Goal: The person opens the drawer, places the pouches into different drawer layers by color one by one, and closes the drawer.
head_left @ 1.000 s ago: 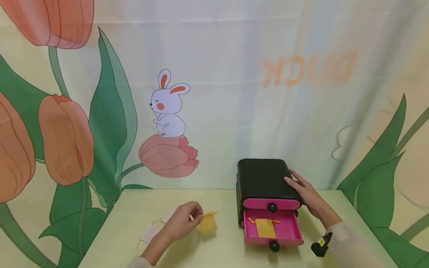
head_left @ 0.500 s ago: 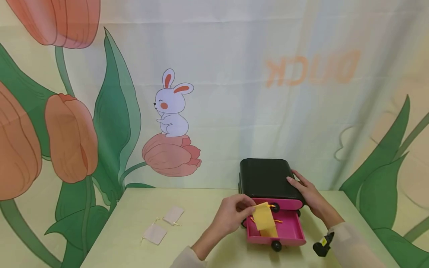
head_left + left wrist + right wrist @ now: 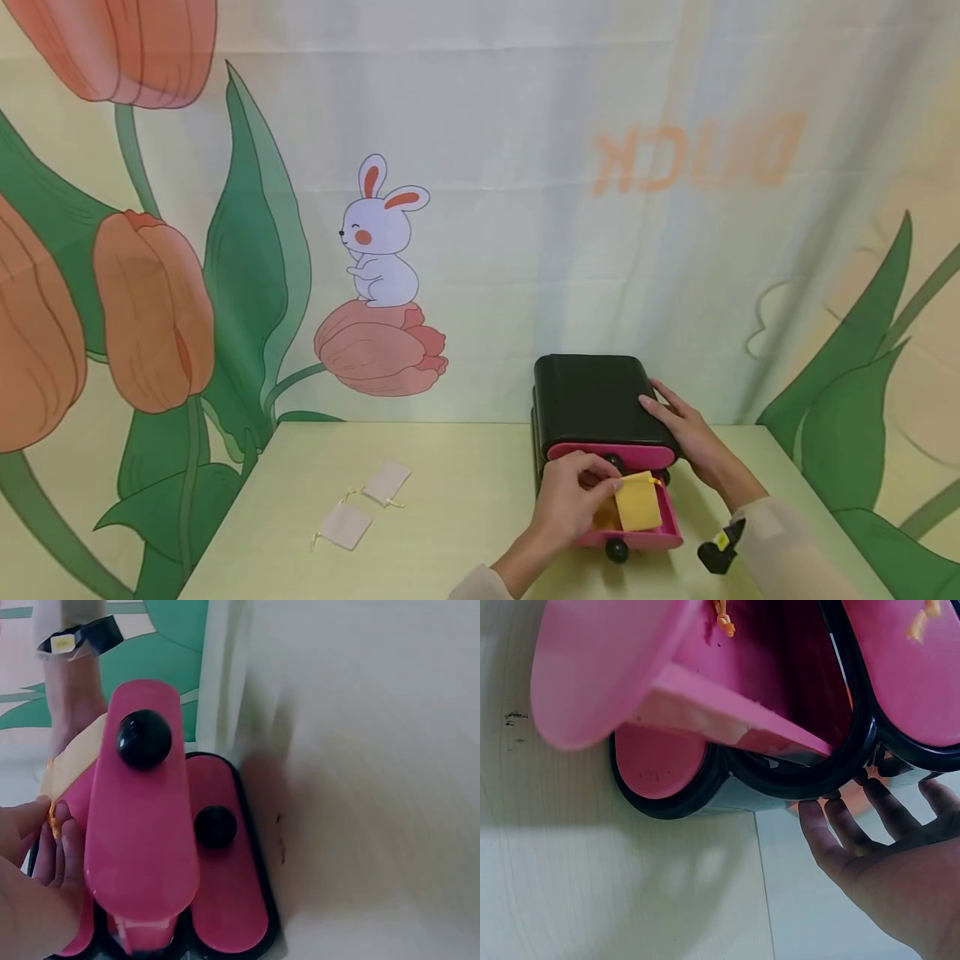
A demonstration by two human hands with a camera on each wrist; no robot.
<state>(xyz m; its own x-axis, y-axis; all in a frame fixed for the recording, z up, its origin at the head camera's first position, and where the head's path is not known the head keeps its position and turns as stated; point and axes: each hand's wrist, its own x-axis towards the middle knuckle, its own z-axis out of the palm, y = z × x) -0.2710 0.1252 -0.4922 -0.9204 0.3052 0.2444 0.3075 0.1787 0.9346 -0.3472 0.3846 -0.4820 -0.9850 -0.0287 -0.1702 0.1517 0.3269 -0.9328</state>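
My left hand (image 3: 566, 500) pinches the top of a yellow drawstring pouch (image 3: 637, 502) by its gathered edge, hanging it over a pulled-out pink drawer (image 3: 669, 525). Another yellow pouch (image 3: 603, 518) lies in that drawer, mostly covered by the left hand. The drawer belongs to a small black cabinet (image 3: 596, 400) with pink fronts and round black knobs. Against the cabinet's right side rests my right hand (image 3: 686, 429), its thumb on the top edge. The right wrist view shows those fingers (image 3: 889, 806) extended, tips touching the black casing; an orange cord (image 3: 724, 619) shows inside the drawer.
Two pale drawstring pouches (image 3: 387, 483) lie on the table (image 3: 450, 467) to the left. Behind the table hangs a printed curtain (image 3: 487, 208). The closed upper drawer (image 3: 660, 456) sits just above the pulled-out one.
My left hand has carried the yellow pouch rightward from the open table to over the drawer, and most recently further right and lower. The right hand has stayed on the cabinet.
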